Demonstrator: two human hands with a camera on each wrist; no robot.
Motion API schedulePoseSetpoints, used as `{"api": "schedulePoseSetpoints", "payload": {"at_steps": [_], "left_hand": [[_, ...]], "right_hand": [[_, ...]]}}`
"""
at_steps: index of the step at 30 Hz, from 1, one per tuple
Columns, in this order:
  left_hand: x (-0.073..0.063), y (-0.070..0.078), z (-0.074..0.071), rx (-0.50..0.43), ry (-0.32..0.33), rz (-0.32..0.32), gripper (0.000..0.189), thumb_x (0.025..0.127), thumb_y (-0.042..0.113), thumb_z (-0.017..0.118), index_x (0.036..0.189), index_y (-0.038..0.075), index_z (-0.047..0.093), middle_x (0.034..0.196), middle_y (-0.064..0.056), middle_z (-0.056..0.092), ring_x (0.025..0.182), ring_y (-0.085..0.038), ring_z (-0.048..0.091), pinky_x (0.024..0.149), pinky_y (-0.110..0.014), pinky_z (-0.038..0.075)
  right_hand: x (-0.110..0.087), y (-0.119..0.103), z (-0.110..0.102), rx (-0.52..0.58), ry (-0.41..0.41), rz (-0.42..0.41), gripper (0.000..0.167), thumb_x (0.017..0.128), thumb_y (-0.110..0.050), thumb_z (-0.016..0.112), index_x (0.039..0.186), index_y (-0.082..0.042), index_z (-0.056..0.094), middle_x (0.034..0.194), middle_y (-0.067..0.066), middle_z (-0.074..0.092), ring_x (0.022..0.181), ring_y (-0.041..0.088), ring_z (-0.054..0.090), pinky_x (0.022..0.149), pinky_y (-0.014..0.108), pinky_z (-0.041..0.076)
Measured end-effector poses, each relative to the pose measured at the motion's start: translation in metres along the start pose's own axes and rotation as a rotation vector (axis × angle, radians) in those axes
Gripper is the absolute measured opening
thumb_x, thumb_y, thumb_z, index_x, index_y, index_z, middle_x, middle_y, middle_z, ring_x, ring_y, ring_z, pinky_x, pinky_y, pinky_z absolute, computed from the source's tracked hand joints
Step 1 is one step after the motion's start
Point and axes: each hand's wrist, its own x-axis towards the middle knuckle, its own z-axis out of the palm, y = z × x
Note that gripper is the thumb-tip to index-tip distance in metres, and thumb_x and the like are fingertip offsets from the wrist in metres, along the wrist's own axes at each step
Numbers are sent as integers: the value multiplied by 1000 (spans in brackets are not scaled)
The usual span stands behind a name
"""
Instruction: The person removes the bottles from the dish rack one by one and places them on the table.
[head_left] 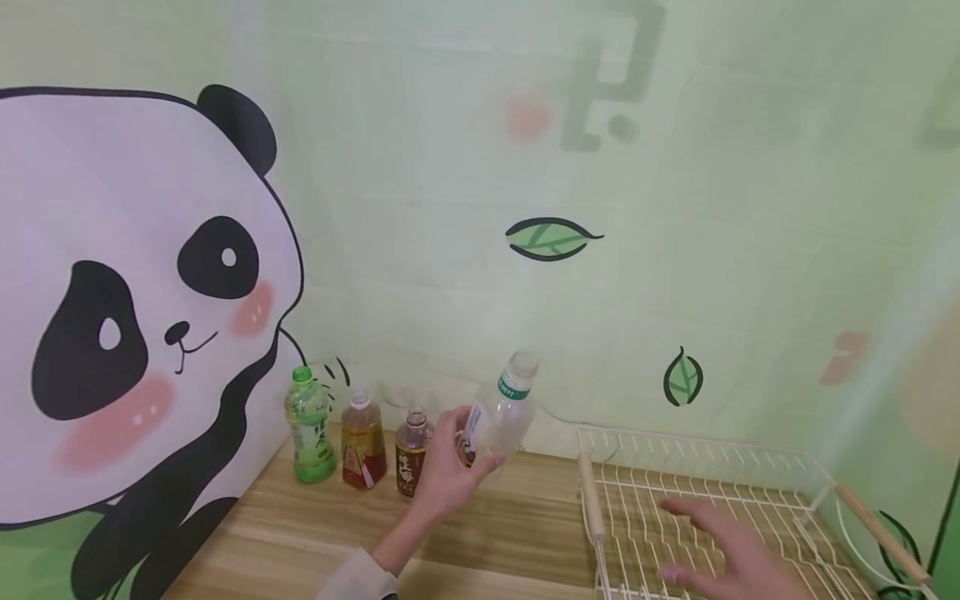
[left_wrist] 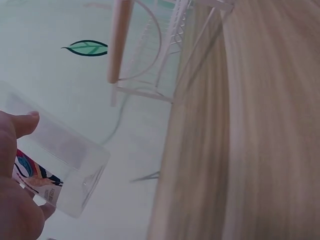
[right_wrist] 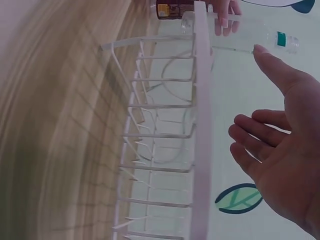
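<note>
A clear plastic bottle [head_left: 504, 421] with a green neck band is tilted above the table, its top leaning right. My left hand [head_left: 453, 471] grips it around the body, thumb on one side and fingers on the other. In the left wrist view, the bottle [left_wrist: 75, 155] shows its base and a colourful label. Over the white wire rack [head_left: 697, 508] hovers my right hand [head_left: 738, 554], holding nothing. Its fingers are spread and relaxed in the right wrist view, where the hand [right_wrist: 290, 130] stands beside the rack's rim.
A green bottle [head_left: 311, 433], an amber drink bottle [head_left: 363, 446] and a dark-labelled bottle [head_left: 411, 458] stand in a row at the back left of the wooden table [head_left: 300, 542]. The rack has wooden handles [head_left: 592, 500]. Behind is a wall sheet [head_left: 420, 208] with a panda.
</note>
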Motion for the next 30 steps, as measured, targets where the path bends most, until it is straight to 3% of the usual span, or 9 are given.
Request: {"api": "schedulePoseSetpoints", "payload": {"at_steps": [4, 10, 12, 14, 18, 26, 30], "left_hand": [[-5, -12, 7, -24, 8, -26, 79, 83, 20, 92, 148, 8, 48, 144, -12, 58, 133, -34, 58, 114, -56, 47], [-8, -29, 19, -46, -8, -56, 79, 86, 16, 89, 149, 4, 43, 145, -18, 56, 136, -37, 57, 118, -56, 43], [-10, -34, 23, -40, -12, -61, 77, 87, 16, 88, 148, 3, 43, 144, -18, 55, 135, -38, 56, 116, -57, 44], [-11, -38, 26, -30, -16, -77, 76, 88, 17, 88, 148, 4, 42, 144, -18, 55, 136, -38, 56, 115, -58, 45], [-13, -43, 30, 14, -10, -107, 75, 87, 19, 89, 146, 3, 44, 144, -20, 56, 135, -41, 56, 113, -59, 47], [-14, -53, 36, 91, -23, -182, 79, 87, 25, 90, 147, 3, 44, 145, -22, 56, 134, -42, 57, 113, -61, 47], [-14, -54, 38, 100, -32, -191, 81, 87, 26, 89, 148, 2, 43, 143, -22, 56, 132, -41, 58, 112, -61, 48]], "right_hand": [[-2, 8, 10, 105, -121, 32, 68, 94, -41, 81, 147, -5, 57, 141, 15, 65, 123, 43, 62, 92, 49, 58], [-2, 13, 21, 209, -169, -20, 58, 97, -31, 79, 142, -1, 59, 138, 17, 66, 124, 24, 63, 96, 32, 56], [-1, 13, 22, 260, -201, -15, 54, 98, -27, 78, 141, 0, 60, 137, 20, 66, 124, 23, 64, 97, 30, 56], [0, 11, 22, 327, -257, 38, 53, 99, -27, 77, 141, 0, 60, 139, 21, 65, 125, 29, 64, 98, 33, 56], [2, 9, 23, 359, -348, 147, 55, 96, -35, 79, 139, -5, 63, 137, 14, 67, 124, 39, 64, 98, 38, 57], [3, 15, 28, 498, -441, 163, 51, 97, -23, 79, 135, 5, 62, 131, 20, 68, 121, 45, 63, 98, 48, 59], [4, 19, 30, 529, -468, 164, 46, 99, -20, 77, 134, 6, 63, 129, 20, 68, 117, 35, 65, 96, 37, 59]]}}
